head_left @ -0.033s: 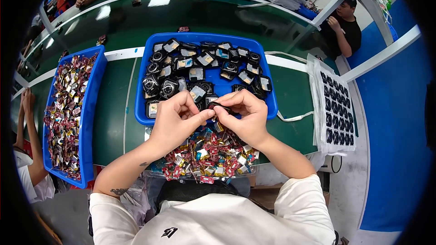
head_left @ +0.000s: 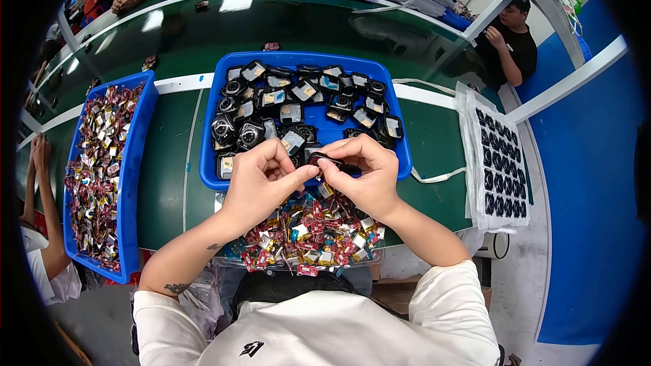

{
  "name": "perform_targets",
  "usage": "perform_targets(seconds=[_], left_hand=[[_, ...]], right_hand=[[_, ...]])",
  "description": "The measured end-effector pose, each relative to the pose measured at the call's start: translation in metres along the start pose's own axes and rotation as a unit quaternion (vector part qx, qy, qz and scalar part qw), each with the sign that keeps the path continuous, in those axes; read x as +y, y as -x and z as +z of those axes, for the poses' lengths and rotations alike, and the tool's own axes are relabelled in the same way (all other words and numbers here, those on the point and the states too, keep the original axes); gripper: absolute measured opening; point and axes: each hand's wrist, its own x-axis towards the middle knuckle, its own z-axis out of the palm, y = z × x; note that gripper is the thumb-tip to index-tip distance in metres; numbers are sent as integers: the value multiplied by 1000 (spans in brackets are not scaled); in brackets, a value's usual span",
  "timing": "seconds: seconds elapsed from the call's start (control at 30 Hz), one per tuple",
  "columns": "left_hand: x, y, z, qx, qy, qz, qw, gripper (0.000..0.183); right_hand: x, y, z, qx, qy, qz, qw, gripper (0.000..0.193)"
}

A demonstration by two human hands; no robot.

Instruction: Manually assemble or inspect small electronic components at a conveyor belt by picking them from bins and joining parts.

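Over the near edge of a blue tray (head_left: 205, 129), both hands meet at a small black watch case (head_left: 325, 158), mostly covered by fingers. My right hand (head_left: 366, 173) pinches it between thumb and fingertips. From the other side, my left hand (head_left: 258, 176) has its fingers curled and its thumb tip against the case's edge; what lies under that thumb is hidden. Many similar black watch cases (head_left: 249, 134) with grey and tan inner faces fill the tray. Just below my hands lies a heap of small red boards with silver and yellow parts (head_left: 319, 230) in a clear container.
At the left a long blue tray (head_left: 129, 196) holds more such small parts. A white sheet with rows of black pieces (head_left: 500, 163) lies at the right. Beyond a white rail (head_left: 183, 82) runs a green surface (head_left: 285, 20). Other people work nearby.
The whole view has shifted very slightly. Both hands keep the same grip and place at the watch case.
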Motion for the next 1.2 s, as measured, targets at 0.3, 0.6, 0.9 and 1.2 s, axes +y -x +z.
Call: perform_targets(seconds=[0.3, 0.6, 0.9, 1.2], left_hand=[[-2, 0, -6, -9, -9, 25, 1000, 27], [-7, -2, -4, -20, 46, 4, 999, 16], [-6, -6, -7, -3, 38, -21, 999, 36], [-6, -9, -8, -33, 72, 4, 997, 17]], right_hand=[[41, -135, -115, 131, 148, 85, 977, 17], [158, -173, -178, 252, 355, 230, 870, 19], [51, -116, -115, 47, 225, 55, 972, 27], [-23, -9, -43, -285, 320, -124, 895, 15]])
